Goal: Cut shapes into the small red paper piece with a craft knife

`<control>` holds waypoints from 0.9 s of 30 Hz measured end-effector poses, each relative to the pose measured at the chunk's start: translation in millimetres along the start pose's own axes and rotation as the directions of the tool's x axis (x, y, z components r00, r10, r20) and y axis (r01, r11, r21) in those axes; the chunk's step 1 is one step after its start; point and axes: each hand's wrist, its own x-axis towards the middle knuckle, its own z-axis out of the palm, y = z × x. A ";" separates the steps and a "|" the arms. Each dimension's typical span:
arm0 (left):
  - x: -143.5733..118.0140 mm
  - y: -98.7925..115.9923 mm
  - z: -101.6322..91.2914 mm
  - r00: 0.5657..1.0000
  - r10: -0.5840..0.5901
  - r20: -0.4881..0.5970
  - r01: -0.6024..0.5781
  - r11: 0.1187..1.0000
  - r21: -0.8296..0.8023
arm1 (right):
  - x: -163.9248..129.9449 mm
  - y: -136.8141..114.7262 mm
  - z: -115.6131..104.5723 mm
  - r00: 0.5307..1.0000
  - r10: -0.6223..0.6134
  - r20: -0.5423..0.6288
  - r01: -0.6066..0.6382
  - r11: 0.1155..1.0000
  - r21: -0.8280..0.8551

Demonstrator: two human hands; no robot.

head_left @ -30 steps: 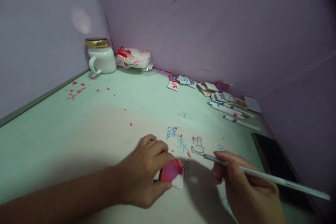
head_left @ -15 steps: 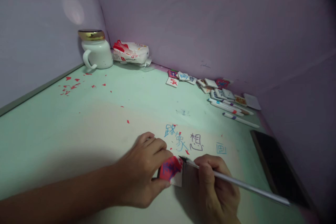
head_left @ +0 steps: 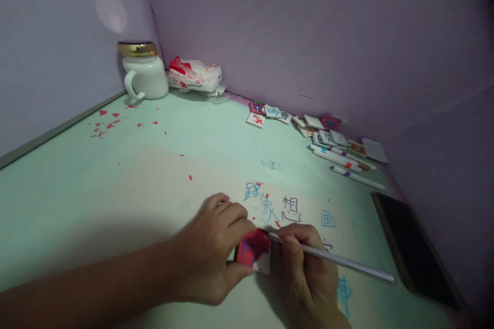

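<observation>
Left hand (head_left: 218, 247) is pinching red-and-white tile (head_left: 252, 251) between thumb and fingers on tabletop (head_left: 154, 190). Right hand (head_left: 309, 270) is gripping slim tool (head_left: 343, 260), tip hovering at or touching tile's upper-right corner.

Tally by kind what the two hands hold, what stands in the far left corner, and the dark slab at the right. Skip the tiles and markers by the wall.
Red-faced tile, left hand: 1
Slender silver tool, right hand: 1
Lidded white mug: 1
Red-and-white packet: 1
Dark slab: 1
Total: 5
</observation>
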 end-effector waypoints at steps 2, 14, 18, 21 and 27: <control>-0.8 -0.4 0.3 1.000 0.005 -0.002 -0.005 1.000 -0.003 | 1.8 -2.0 -0.3 0.999 -0.002 0.036 0.003 1.000 -0.028; -1.2 1.5 2.4 0.994 -0.009 -0.109 0.019 0.996 0.091 | -1.0 -9.9 -5.4 0.997 -0.040 0.060 0.053 0.972 -0.231; -1.8 1.8 2.9 0.991 -0.007 -0.132 0.021 0.994 0.103 | -4.1 -10.4 -8.4 0.999 -0.010 0.042 0.020 0.972 -0.233; -2.9 1.7 3.6 0.992 -0.010 -0.127 0.023 0.994 0.104 | -5.1 -10.3 -9.5 1.000 -0.009 0.027 0.016 0.972 -0.235; -3.7 1.8 3.3 0.992 0.005 -0.128 0.010 0.993 0.121 | -7.0 -11.4 -13.4 0.999 -0.038 0.029 0.044 0.972 -0.231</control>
